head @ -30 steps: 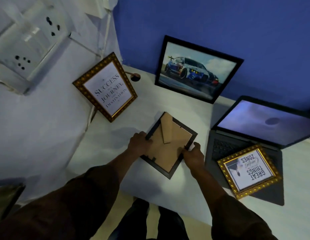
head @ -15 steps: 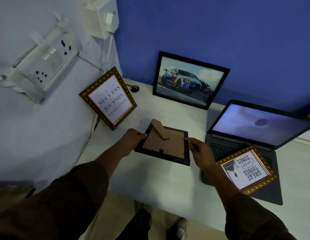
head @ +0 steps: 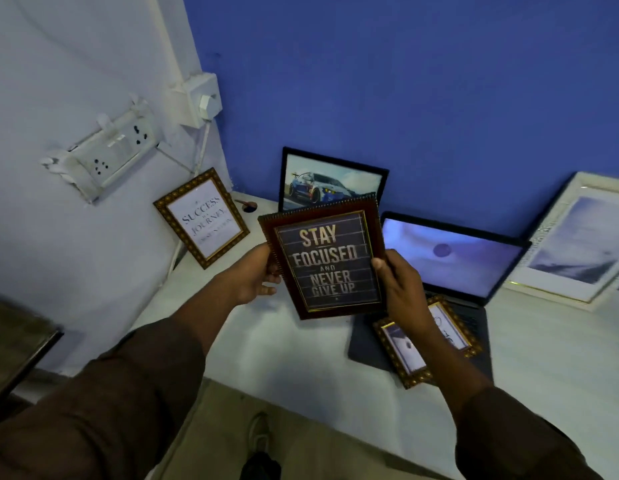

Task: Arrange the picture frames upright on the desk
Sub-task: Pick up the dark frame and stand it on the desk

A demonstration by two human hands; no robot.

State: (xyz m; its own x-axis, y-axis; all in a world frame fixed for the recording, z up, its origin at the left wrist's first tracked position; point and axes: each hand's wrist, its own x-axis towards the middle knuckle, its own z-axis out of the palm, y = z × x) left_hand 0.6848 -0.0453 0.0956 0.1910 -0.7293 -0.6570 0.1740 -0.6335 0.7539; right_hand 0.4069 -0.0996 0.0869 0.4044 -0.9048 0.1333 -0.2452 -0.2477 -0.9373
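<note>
A dark red frame (head: 327, 258) reading "Stay focused and never give up" is held above the white desk (head: 294, 344), its front facing me. My left hand (head: 254, 275) grips its left edge and my right hand (head: 399, 285) grips its right edge. A gold frame with "Success" text (head: 201, 218) stands upright at the back left against the white wall. A black frame with a car picture (head: 330, 180) leans on the blue wall behind. Another gold frame (head: 427, 341) lies flat on the laptop keyboard, partly hidden by my right arm.
An open laptop (head: 450, 258) sits right of centre. A large white frame (head: 578, 237) leans on the blue wall at the far right. A socket strip (head: 107, 155) and a plug (head: 200, 103) hang on the left wall. The desk's front edge runs below my arms.
The frame lay back-up on the desk with its stand showing. Both hands have lifted it and turned it over, so its front faces me. The camera has tilted upward.
</note>
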